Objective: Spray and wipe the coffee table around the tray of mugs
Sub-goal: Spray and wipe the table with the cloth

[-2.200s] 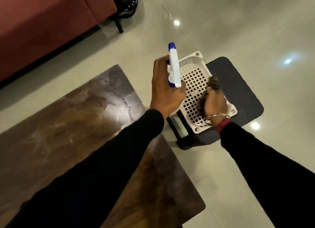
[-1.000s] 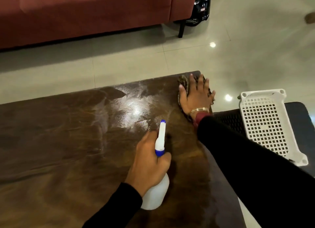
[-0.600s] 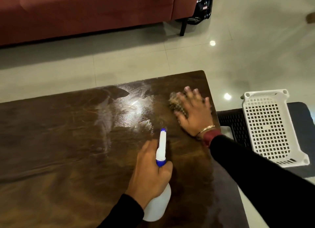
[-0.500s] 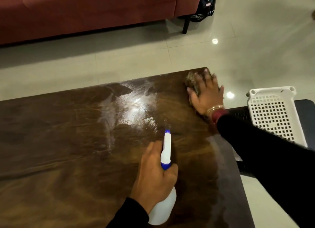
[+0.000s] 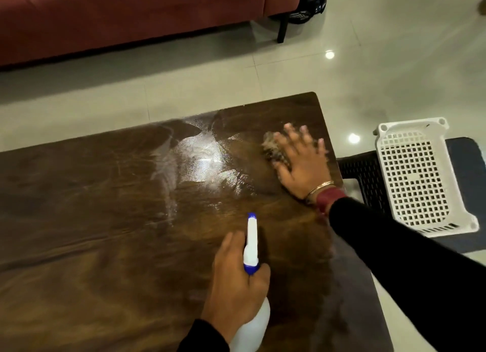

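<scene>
Your bench (image 5: 92,246) fills most of the view, with the sofa (image 5: 131,14) beyond its far edge. A dark stool (image 5: 363,172) stands just off the bench's right end and carries a white basket (image 5: 410,126). No mugs show in it, or anywhere on the bench. A wet, shining patch (image 5: 197,159) of spray lies on the bench towards its far right corner.

Your right hand (image 5: 302,165) lies flat with spread fingers near the bench's right edge, pressing the cloth (image 5: 272,149) onto the wood. Half a second ago it was up at the far right corner. It has now swept back towards you and inward, and it is blurred with the stroke. That corner strip looks dull now rather than wet, so the wiping seems to be working across from the right end, and the shining patch is likely next.

Your left hand (image 5: 236,283) is clenched round the neck of the bottle (image 5: 251,330) over the bench's near side. Its nozzle points at the wet patch, much where it was a moment ago. Most of the bench to the left looks unsprayed.
</scene>
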`<action>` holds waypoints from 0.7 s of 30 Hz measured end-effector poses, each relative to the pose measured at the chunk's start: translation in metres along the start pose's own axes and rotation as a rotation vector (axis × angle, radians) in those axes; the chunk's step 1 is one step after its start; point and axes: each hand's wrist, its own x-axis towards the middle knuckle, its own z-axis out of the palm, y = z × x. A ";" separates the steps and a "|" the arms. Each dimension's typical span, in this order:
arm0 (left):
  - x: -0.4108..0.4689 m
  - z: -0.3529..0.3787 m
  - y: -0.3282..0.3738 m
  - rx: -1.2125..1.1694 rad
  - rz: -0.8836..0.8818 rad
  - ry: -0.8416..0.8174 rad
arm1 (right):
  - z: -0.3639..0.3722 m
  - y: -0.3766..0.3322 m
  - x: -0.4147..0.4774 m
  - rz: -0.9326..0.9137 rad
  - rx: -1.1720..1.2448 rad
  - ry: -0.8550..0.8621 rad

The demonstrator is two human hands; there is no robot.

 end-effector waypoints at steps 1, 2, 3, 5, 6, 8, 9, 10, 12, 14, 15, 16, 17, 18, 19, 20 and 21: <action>-0.001 0.001 0.001 -0.001 0.008 -0.008 | -0.006 0.014 0.006 0.069 0.006 0.003; -0.002 0.002 0.004 0.005 0.021 -0.016 | -0.011 0.021 0.016 0.133 0.013 0.016; -0.003 0.003 0.004 0.013 0.035 -0.020 | -0.013 0.020 0.029 0.187 0.022 0.037; -0.007 0.005 0.003 0.010 0.047 -0.013 | -0.008 -0.002 0.046 0.272 0.040 0.058; -0.008 0.006 0.003 0.009 0.045 -0.006 | -0.002 -0.017 0.049 0.281 0.035 0.062; -0.011 0.008 0.002 0.019 0.046 0.009 | 0.014 -0.047 0.035 0.164 -0.017 0.045; -0.012 0.009 0.003 0.021 0.045 0.012 | 0.021 -0.056 0.016 0.064 -0.037 0.035; -0.013 0.010 0.003 0.026 0.045 0.008 | 0.025 -0.062 -0.009 -0.025 -0.037 0.021; -0.014 0.010 0.003 0.039 0.054 -0.014 | 0.029 -0.054 -0.065 -0.101 -0.012 0.001; -0.016 0.014 0.002 0.042 0.063 -0.039 | 0.028 -0.020 -0.109 -0.031 0.010 0.007; -0.020 0.015 0.003 0.039 0.059 -0.047 | 0.025 0.001 -0.119 0.023 0.010 0.011; -0.024 0.017 0.003 0.036 0.049 -0.053 | 0.020 0.020 -0.119 0.080 0.015 0.007; -0.028 0.020 0.002 0.031 0.032 -0.052 | 0.015 0.034 -0.108 0.137 0.028 0.003; -0.035 0.021 0.002 0.033 0.011 -0.048 | 0.010 0.039 -0.093 0.194 0.053 0.008; -0.044 0.023 -0.001 0.037 -0.009 -0.046 | 0.006 0.037 -0.074 0.252 0.081 0.027; -0.055 0.026 -0.003 0.029 -0.017 -0.049 | 0.003 0.031 -0.054 0.299 0.097 0.046; -0.067 0.029 -0.007 0.015 -0.016 -0.048 | 0.003 0.023 -0.036 0.327 0.099 0.059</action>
